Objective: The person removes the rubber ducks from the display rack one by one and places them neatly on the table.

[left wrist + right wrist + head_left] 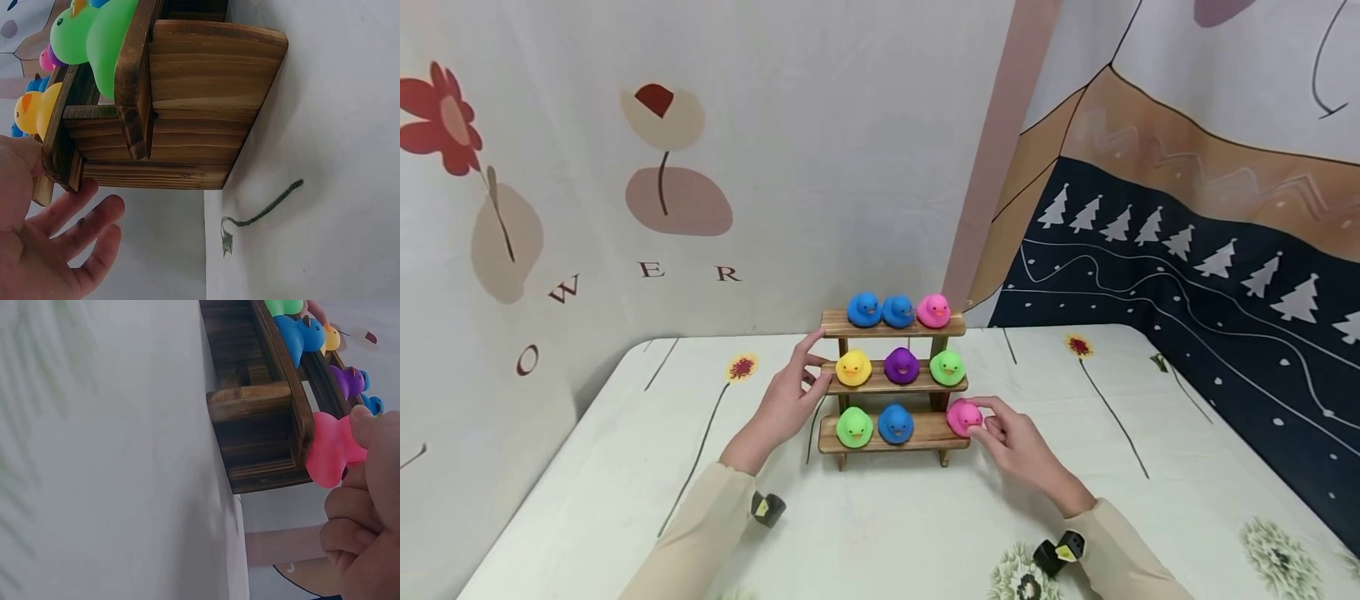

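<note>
1. The right hand [1018,442] pinches a pink duck [964,417] between thumb and fingers, its other fingers curled in.
2. That duck is at the right end of the bottom shelf [928,430] of a wooden stand [939,402] (whether its base rests on the wood, I cannot tell).
3. The left hand [784,402] is fairly wide, thumb and fingers apart, touching the stand's left side around the middle shelf [880,386].
4. Also on the bottom shelf sit a light green duck [854,428] at the left and a blue duck [896,425] beside it.
5. The middle shelf bears, left to right, a yellow duck [853,368], a purple duck [901,367] and a bright green duck [948,368].
6. On the top shelf [880,332] stand two blue ducks [864,310] and a second pink duck [934,312], at the right.
7. The stand is upright on a table [880,533] with a flower-patterned cover.
</note>
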The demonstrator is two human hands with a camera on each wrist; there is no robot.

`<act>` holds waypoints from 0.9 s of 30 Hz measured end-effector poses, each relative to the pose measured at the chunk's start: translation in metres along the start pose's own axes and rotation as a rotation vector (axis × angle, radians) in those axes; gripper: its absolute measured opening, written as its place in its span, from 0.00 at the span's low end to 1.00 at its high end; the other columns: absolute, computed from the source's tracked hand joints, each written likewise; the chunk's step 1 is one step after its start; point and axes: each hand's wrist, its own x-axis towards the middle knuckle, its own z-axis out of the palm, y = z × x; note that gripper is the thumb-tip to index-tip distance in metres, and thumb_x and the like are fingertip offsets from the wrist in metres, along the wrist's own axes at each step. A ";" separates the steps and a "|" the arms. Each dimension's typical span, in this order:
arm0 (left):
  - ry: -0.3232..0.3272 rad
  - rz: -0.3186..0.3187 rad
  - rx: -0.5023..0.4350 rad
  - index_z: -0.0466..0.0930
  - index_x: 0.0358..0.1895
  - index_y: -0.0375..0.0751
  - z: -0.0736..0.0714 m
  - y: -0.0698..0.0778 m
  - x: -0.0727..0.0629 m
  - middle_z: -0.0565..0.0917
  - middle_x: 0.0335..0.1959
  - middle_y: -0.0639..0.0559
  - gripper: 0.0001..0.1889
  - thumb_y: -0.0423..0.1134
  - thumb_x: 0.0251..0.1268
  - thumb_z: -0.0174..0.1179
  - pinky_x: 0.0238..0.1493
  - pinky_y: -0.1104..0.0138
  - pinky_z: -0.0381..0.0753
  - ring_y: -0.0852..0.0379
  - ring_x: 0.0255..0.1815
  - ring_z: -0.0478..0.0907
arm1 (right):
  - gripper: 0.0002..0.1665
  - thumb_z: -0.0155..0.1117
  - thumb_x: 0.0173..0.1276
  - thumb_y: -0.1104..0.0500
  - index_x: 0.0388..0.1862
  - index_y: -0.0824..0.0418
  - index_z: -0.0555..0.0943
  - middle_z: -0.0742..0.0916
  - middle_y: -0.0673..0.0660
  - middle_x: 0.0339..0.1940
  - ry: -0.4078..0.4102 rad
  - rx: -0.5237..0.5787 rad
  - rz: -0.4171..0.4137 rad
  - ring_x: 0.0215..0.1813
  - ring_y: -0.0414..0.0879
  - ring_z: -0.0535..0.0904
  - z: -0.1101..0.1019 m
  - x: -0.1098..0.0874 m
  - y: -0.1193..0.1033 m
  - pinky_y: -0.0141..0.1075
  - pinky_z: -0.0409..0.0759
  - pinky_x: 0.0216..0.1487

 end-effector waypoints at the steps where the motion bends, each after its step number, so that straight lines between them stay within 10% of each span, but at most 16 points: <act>1: 0.001 -0.002 0.000 0.47 0.75 0.56 0.000 0.000 0.000 0.78 0.52 0.40 0.34 0.38 0.72 0.54 0.35 0.64 0.76 0.51 0.37 0.75 | 0.19 0.65 0.62 0.70 0.52 0.65 0.76 0.62 0.42 0.14 -0.002 0.003 0.004 0.19 0.29 0.53 0.000 0.000 0.000 0.22 0.56 0.23; 27: 0.011 -0.005 0.000 0.48 0.76 0.55 0.002 -0.001 0.000 0.79 0.53 0.40 0.34 0.38 0.72 0.54 0.37 0.64 0.75 0.52 0.34 0.76 | 0.18 0.61 0.66 0.68 0.55 0.68 0.75 0.62 0.43 0.15 0.038 0.021 0.120 0.18 0.28 0.55 -0.008 0.004 0.018 0.25 0.57 0.20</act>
